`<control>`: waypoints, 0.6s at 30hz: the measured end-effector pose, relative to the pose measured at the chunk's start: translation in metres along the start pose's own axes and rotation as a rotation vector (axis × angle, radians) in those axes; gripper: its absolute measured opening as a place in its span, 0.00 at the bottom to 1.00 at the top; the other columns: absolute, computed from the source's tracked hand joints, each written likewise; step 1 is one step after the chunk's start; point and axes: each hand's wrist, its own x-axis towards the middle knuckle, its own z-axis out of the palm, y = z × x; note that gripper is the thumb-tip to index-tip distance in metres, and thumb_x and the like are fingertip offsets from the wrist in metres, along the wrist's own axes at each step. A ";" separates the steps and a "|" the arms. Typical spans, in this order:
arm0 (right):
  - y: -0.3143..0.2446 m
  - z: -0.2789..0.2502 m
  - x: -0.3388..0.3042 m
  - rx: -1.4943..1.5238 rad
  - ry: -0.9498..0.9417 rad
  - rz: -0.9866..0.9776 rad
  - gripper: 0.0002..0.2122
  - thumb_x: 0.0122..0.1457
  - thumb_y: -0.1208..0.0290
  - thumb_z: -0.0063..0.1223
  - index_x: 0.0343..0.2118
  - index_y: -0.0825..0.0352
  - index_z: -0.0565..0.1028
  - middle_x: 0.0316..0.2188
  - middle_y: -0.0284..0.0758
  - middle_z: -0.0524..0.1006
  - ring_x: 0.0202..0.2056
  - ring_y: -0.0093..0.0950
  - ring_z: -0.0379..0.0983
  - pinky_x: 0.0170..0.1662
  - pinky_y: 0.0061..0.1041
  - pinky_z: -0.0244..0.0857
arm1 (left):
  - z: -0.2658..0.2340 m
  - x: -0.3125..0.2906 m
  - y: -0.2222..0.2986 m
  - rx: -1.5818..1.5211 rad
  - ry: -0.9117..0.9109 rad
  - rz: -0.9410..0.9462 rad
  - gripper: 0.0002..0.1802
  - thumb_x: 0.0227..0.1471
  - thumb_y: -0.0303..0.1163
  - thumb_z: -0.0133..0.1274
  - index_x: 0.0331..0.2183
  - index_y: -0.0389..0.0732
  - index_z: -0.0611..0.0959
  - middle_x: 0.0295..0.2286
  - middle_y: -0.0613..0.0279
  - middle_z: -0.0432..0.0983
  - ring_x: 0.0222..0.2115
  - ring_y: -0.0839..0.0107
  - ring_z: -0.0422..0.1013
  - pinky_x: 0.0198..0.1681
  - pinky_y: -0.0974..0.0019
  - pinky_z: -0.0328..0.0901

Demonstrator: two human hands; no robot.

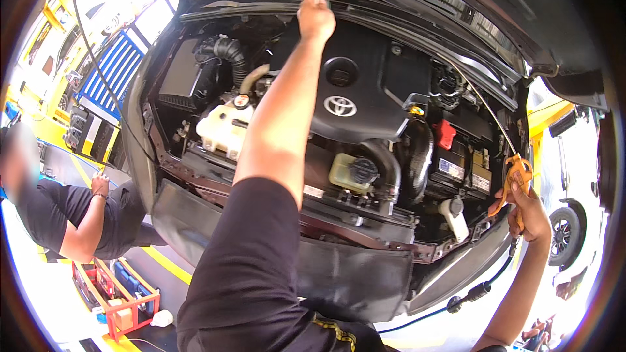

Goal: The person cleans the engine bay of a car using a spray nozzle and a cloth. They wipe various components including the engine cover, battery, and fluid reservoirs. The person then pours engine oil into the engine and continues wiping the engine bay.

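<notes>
My left arm reaches across the open engine bay. My left hand [317,21] is closed near the far edge, above the black engine cover [375,85]. A pale, blurred bit shows at its fingertips; I cannot make out what it is. At the right side of the bay my right hand [531,212] is wrapped round an orange air blow gun [519,173]. From the gun a long thin tube [486,103] runs up and left over the bay; its far end is hard to tell. A blue hose [501,270] hangs from the gun's handle.
Around the bay are a battery with a red terminal cover [446,135], a whitish reservoir [222,129] and a corrugated intake hose [228,51]. The raised hood [495,6] hangs overhead. At left sits a co-worker in dark clothes [72,212], near a red-framed crate [124,313].
</notes>
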 end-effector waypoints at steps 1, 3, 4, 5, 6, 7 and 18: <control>-0.003 0.014 -0.005 -0.040 0.052 0.013 0.20 0.69 0.51 0.48 0.45 0.67 0.69 0.28 0.47 0.82 0.05 0.24 0.62 0.06 0.19 0.53 | -0.021 0.004 -0.011 -0.215 0.055 -0.203 0.10 0.64 0.27 0.46 0.42 0.37 0.80 0.29 0.54 0.81 0.27 0.62 0.77 0.30 0.55 0.71; -0.009 0.038 -0.005 -0.029 0.000 -0.009 0.21 0.69 0.50 0.48 0.47 0.68 0.69 0.27 0.47 0.82 0.05 0.23 0.62 0.06 0.19 0.52 | -0.068 0.011 -0.036 -0.632 -0.024 -0.352 0.09 0.65 0.26 0.45 0.43 0.34 0.78 0.27 0.58 0.78 0.20 0.73 0.72 0.21 0.66 0.65; -0.014 0.048 -0.002 -0.069 -0.005 -0.006 0.21 0.69 0.50 0.49 0.47 0.68 0.68 0.27 0.46 0.82 0.05 0.22 0.62 0.06 0.19 0.52 | -0.090 0.015 -0.048 -0.701 -0.034 -0.324 0.09 0.67 0.26 0.45 0.44 0.33 0.77 0.26 0.61 0.76 0.17 0.78 0.70 0.16 0.71 0.62; -0.018 0.059 0.001 -0.040 0.015 -0.033 0.22 0.69 0.50 0.49 0.48 0.67 0.68 0.27 0.46 0.82 0.05 0.22 0.62 0.06 0.19 0.52 | -0.107 0.019 -0.058 -0.794 0.023 -0.338 0.10 0.66 0.27 0.46 0.45 0.32 0.77 0.26 0.61 0.76 0.17 0.77 0.70 0.16 0.70 0.63; -0.020 0.068 0.003 -0.033 0.050 -0.039 0.22 0.68 0.49 0.49 0.49 0.67 0.68 0.27 0.45 0.82 0.05 0.21 0.62 0.06 0.19 0.51 | -0.119 0.024 -0.066 -0.691 -0.001 -0.309 0.10 0.68 0.31 0.44 0.46 0.38 0.76 0.23 0.64 0.73 0.16 0.78 0.67 0.15 0.70 0.61; -0.022 0.077 0.008 -0.023 0.041 -0.071 0.22 0.68 0.49 0.50 0.50 0.66 0.67 0.28 0.45 0.82 0.05 0.21 0.61 0.06 0.18 0.51 | -0.132 0.030 -0.075 -0.586 -0.032 -0.281 0.09 0.70 0.35 0.43 0.47 0.44 0.75 0.20 0.68 0.70 0.14 0.78 0.64 0.14 0.69 0.59; -0.028 0.132 0.023 -0.022 0.066 -0.032 0.24 0.68 0.46 0.48 0.56 0.61 0.67 0.31 0.40 0.80 0.07 0.20 0.64 0.06 0.16 0.51 | -0.113 0.036 -0.110 -0.558 0.028 -0.215 0.12 0.63 0.32 0.50 0.42 0.32 0.78 0.36 0.41 0.79 0.38 0.44 0.75 0.41 0.49 0.68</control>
